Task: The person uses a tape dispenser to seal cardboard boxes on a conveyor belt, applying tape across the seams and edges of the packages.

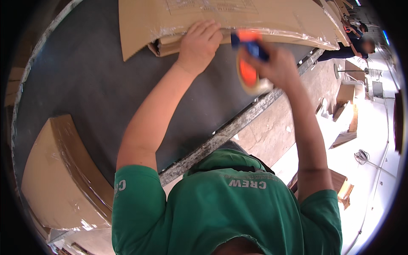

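Note:
A large flat cardboard box (238, 17) lies across the far side of a dark conveyor belt, clear tape along its near edge. My left hand (199, 46) rests on that edge, fingers stretched over the cardboard and the wrist toward me. A little to its right, my right hand (276, 66) grips a tape dispenser (250, 70), blue and orange with a roll of clear tape in it. The dispenser is smeared by motion and is close to the box's near edge; whether it touches the box I cannot tell.
Another taped cardboard box (59, 174) lies at the left on the dark belt (97, 80). A worn metal rail (225, 129) borders the belt on my side. Beyond it, cardboard pieces (346, 106) lie on the floor at the right. A person (352, 49) in dark clothes is at the far right.

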`<state>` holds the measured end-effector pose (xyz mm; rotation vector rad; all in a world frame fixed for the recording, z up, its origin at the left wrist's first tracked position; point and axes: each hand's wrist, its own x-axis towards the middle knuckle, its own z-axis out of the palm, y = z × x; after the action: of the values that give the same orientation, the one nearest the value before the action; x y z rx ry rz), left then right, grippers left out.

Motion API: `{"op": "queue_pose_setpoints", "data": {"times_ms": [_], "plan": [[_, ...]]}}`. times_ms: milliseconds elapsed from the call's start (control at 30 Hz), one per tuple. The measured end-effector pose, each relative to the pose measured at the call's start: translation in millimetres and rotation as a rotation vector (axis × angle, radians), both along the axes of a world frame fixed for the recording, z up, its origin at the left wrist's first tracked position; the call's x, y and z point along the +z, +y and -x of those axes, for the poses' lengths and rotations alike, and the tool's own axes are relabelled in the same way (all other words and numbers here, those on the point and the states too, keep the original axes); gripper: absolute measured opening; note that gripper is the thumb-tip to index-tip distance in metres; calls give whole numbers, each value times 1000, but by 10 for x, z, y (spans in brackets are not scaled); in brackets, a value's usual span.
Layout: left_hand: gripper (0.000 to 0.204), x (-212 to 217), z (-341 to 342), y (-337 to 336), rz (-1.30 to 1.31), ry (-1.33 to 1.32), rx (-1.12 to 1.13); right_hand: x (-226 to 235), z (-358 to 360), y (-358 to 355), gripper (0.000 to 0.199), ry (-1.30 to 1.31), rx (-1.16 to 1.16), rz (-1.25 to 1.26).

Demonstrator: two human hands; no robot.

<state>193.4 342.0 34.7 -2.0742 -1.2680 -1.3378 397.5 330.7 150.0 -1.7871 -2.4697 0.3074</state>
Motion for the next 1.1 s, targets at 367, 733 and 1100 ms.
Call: {"op": "queue_pose_setpoints", "data": {"times_ms": [367,733,1100], "plan": [[82,414,-735,630,480,416,195,-362,-282,896,54,353,6,617],[40,515,-2125,-88,586,-1082,121,240,-2295,1104,78,1052,508,650],[23,1037,-2992,21,551,-2006,-277,366,-2623,1464,74,641,1081,-137]]}}
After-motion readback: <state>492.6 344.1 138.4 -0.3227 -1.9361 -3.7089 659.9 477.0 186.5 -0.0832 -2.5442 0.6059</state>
